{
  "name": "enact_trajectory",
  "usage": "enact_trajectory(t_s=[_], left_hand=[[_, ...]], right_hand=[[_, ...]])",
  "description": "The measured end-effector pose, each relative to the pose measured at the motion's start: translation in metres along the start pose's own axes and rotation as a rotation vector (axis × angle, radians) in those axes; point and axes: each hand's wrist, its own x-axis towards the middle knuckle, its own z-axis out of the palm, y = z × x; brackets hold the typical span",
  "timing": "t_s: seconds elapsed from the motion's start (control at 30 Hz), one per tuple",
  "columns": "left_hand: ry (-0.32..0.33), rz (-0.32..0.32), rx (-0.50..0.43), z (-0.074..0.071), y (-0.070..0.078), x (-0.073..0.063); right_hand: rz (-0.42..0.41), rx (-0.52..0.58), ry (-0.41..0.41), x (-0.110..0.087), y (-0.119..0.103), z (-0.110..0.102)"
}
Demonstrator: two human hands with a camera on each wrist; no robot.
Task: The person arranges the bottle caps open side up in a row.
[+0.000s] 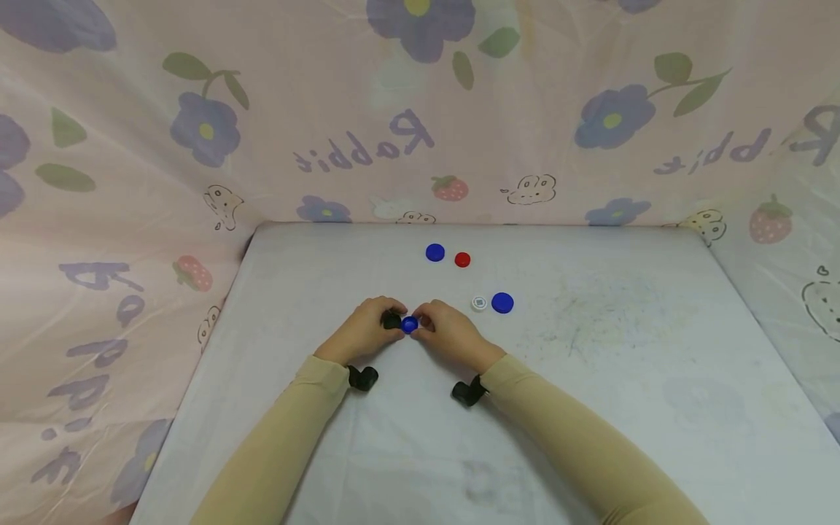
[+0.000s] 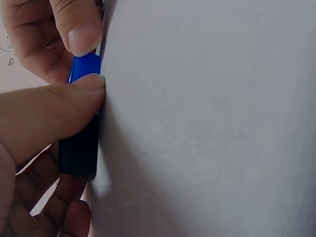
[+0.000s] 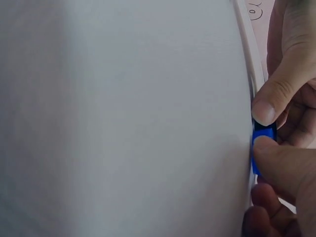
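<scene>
My left hand (image 1: 366, 328) holds a round black cap (image 1: 391, 321) between thumb and fingers. Right beside it sits a small blue cap (image 1: 410, 325), hollow side up, which my right hand (image 1: 449, 332) pinches from the other side. The two caps stand edge to edge, low at the white tabletop. In the left wrist view the left thumb (image 2: 79, 106) covers where the black cap (image 2: 79, 153) meets the blue cap (image 2: 86, 65). From the right wrist, the blue cap (image 3: 257, 167) shows under the right thumb, and most of the black one is hidden.
Beyond the hands lie a blue cap (image 1: 435, 252) and a red cap (image 1: 462, 259). Nearer, to the right of my right hand, are a white cap (image 1: 479, 303) and another blue cap (image 1: 502, 302). A patterned cloth (image 1: 367, 109) hangs around the white table (image 1: 623, 423).
</scene>
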Motion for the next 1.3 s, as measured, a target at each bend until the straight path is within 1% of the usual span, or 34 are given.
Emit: enact_trajectory(t_s=[0.17,0.33,0.43,0.53,0.67,0.77,0.93,1.07,1.2,1.27,1.3], left_hand=[[-0.011,-0.001,-0.008,-0.001,-0.001,0.000],[0.004,-0.017,-0.012,0.000,-0.001,-0.001],[0.040,-0.027,0.018,0.001,0.002,-0.003],[0.100,-0.019,0.053,0.004,0.007,-0.006],[0.166,0.016,0.011,0.009,0.021,-0.008],[0.181,0.046,-0.025,0.015,0.033,-0.007],[0.165,0.082,-0.010,0.030,0.049,0.004],[0.145,0.086,0.018,0.042,0.062,0.015],[0.136,0.067,0.043,0.055,0.074,0.027],[0.133,0.049,0.025,0.062,0.079,0.034],[0.131,0.037,0.000,0.066,0.081,0.037]], right_hand=[[0.005,-0.011,-0.003,-0.001,-0.002,0.000],[0.009,0.003,-0.004,-0.003,-0.001,-0.001],[0.013,0.022,-0.007,-0.006,0.001,-0.003],[0.004,0.027,0.006,-0.011,0.007,-0.008],[0.003,0.027,0.050,-0.020,0.015,-0.021],[0.014,0.049,0.093,-0.028,0.022,-0.033],[0.023,0.060,0.156,-0.038,0.041,-0.050],[0.039,0.055,0.191,-0.042,0.055,-0.061],[0.053,0.024,0.208,-0.042,0.067,-0.069],[0.060,-0.008,0.217,-0.042,0.072,-0.071],[0.062,-0.028,0.222,-0.042,0.074,-0.072]])
